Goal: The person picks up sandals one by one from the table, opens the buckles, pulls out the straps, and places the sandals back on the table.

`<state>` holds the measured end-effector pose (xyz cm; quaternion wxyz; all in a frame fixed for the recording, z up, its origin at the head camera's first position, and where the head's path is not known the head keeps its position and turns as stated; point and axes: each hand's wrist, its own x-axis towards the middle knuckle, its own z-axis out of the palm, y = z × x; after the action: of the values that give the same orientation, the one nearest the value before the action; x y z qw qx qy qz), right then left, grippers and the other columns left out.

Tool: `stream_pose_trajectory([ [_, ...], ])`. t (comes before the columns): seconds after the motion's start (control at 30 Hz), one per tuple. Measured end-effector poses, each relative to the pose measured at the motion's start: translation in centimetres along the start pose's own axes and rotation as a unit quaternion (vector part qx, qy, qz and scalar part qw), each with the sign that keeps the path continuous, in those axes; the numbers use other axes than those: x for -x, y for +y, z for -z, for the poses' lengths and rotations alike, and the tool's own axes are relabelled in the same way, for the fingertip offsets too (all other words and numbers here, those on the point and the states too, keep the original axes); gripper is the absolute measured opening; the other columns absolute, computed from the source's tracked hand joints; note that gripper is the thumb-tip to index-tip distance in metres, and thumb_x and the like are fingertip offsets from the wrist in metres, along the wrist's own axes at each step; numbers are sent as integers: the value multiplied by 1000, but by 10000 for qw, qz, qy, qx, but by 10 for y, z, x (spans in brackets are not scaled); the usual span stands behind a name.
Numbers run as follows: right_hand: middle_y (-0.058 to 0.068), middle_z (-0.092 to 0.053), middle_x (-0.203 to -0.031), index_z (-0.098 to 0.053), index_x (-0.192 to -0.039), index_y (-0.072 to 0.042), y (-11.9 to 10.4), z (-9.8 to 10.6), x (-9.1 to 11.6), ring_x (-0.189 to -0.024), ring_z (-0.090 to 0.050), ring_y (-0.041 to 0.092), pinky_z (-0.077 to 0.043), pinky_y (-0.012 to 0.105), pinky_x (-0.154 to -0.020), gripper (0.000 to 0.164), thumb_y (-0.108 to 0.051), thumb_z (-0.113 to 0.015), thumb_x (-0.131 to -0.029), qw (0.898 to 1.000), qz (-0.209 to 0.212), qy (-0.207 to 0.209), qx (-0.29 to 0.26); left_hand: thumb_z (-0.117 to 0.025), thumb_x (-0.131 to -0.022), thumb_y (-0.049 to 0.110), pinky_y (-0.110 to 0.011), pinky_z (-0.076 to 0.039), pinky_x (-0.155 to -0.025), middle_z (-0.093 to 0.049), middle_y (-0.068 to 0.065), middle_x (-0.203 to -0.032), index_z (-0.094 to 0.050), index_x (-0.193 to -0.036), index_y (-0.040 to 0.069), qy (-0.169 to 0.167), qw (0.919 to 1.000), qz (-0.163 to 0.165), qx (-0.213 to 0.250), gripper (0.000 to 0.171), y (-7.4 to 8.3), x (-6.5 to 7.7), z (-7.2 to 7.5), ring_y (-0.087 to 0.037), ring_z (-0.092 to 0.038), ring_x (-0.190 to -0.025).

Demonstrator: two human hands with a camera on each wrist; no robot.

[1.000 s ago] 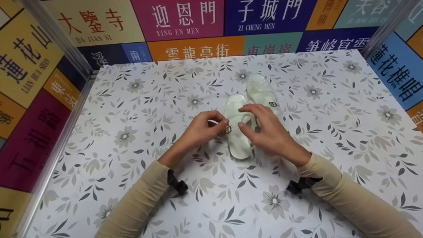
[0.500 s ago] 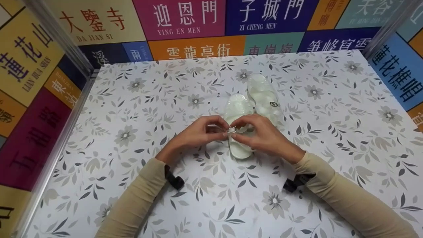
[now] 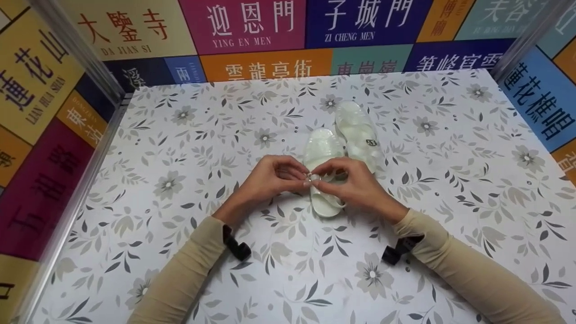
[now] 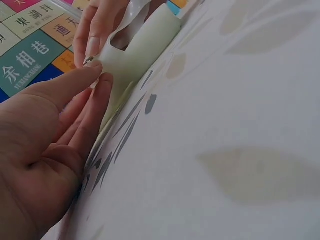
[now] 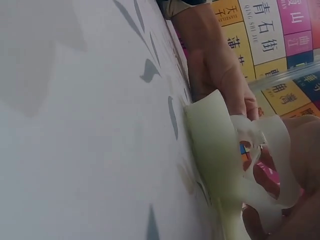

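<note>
My left grip (image 3: 270, 180) is closed in a pinch, thumb against fingers, on the small buckle (image 3: 313, 178) a little right of the frame's centre. My right grip (image 3: 358, 184) meets it there from the right, its thumb and forefinger pinched on the pale strap (image 5: 284, 160) beside that buckle. My fingertips cover much of the join, so I cannot tell how far the strap sits through it.

The strap belongs to the near sandal (image 3: 322, 150), a pale, glossy greenish one lying sole down under both my grips, just right of the centre. The far sandal (image 3: 356, 130) lies just beyond it, up and to the right, beside its mate, with a small dark emblem (image 3: 371, 142) on its upper.

Beige sleeves (image 3: 180, 270) reach in from the lower corners, with a black band (image 3: 236, 245) at each wrist. The tabletop (image 3: 288, 274) is white, printed with grey flowers and leaves. Colourful panels (image 3: 252, 27) with large characters stand along the top and both sides of the frame.
</note>
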<state>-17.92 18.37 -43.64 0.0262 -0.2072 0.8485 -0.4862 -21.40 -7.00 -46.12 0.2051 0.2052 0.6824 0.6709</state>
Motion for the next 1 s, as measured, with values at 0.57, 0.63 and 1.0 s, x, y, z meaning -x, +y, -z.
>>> stream_pose_trajectory([
  [0.57, -8, -81, -107, -85, -109, -29, 5, 2, 0, -99, -72, 17, -59, 35, -92, 21, -36, -91, -90, 9996, -131, 64, -221, -89, -92, 21, -39, -67, -80, -85, 2, -104, -79, -115, 19, -149, 9731, -972, -2082, 25, 28, 0, -1, -9, -82, -96],
  [0.63, -9, -81, -106, -85, -109, -29, 5, 3, 0, -100, -72, 16, -59, 38, -94, 21, -36, -91, -90, 9997, -124, 108, -194, -89, -92, 23, -40, -67, -81, -85, 2, -104, -80, -114, 20, -120, 9736, -921, -2083, 24, 27, 0, -1, -9, -82, -96],
  [1.0, -9, -83, -111, -85, -113, -30, 7, 4, 3, -105, -77, 13, -62, 35, -96, 23, -38, -89, -92, 9994, -116, 54, -327, -92, -89, 38, -29, -65, -81, -85, 8, -96, -84, -106, 22, 236, 9696, -653, -2347, 25, 28, 1, -10, -7, -81, -89],
])
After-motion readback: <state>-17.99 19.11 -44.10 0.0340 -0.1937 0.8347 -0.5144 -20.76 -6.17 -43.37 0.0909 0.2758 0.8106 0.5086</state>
